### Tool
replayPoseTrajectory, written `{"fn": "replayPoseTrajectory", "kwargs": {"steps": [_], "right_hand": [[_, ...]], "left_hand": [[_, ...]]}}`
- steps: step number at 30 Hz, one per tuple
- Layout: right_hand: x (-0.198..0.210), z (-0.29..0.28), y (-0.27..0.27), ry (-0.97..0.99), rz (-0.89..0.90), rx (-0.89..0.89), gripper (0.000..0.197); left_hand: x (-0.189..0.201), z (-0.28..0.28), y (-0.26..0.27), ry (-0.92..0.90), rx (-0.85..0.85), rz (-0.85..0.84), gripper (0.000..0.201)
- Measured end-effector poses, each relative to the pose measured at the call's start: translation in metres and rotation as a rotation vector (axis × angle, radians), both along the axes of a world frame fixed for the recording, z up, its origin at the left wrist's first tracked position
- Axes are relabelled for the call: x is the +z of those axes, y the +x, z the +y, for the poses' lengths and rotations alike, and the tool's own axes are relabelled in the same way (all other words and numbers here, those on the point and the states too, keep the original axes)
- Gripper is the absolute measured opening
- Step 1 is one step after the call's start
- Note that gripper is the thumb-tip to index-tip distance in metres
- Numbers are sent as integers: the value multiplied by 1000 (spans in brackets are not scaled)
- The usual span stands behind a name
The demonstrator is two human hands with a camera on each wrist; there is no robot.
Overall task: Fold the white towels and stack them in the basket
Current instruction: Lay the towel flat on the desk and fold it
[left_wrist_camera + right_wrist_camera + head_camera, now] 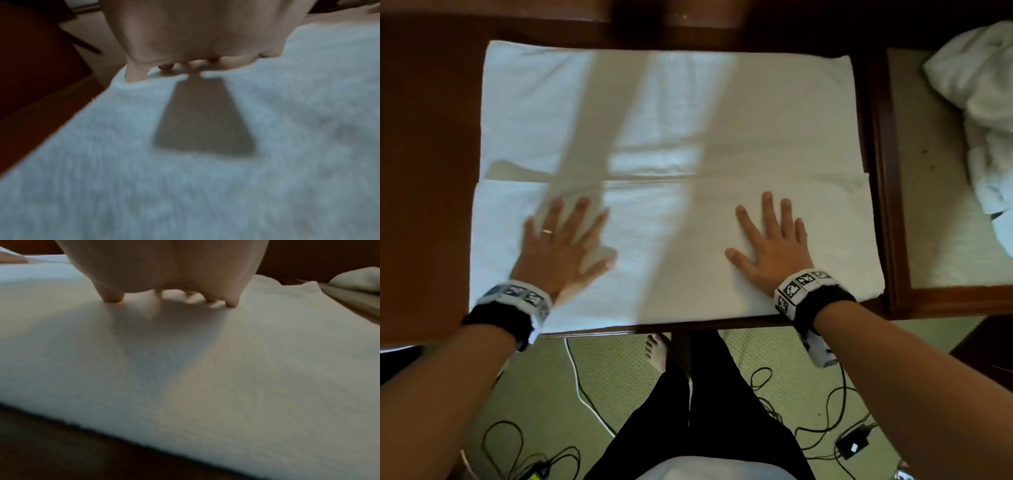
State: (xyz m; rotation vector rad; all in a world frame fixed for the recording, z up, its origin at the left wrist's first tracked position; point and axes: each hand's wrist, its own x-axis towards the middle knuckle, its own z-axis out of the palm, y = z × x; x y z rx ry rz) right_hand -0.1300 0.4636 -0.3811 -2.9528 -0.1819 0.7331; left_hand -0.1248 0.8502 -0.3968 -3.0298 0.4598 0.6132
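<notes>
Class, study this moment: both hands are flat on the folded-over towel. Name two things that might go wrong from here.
1. The left hand and right hand only press on the white towel, gripping nothing; a sideways push may skew the fold, whose left corner already looks uneven.
2. The towel's near edge lies at the edge of the table, so pulling towards the body could drag it off.
</notes>
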Motion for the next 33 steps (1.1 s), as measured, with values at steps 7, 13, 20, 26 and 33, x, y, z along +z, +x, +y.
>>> {"fn": "replayPoseTrajectory", "kwargs": {"steps": [7,13,20,26,33], "right_hand": [[17,3,14,-41,136,36,82],[33,3,24,-60,316,26,91],[56,-1,28,-56,290,19,63],[66,-14,109,-12,132,-111,36],[42,-35,213,60,-134,-65,42]], "left_hand": [[25,1,13,21,161,37,96],[37,-22,1,40,222,178,84],[78,-20,30,64,272,256,62],[92,-23,113,-8,356,221,54],[73,-35,213,13,335,91,62]]}}
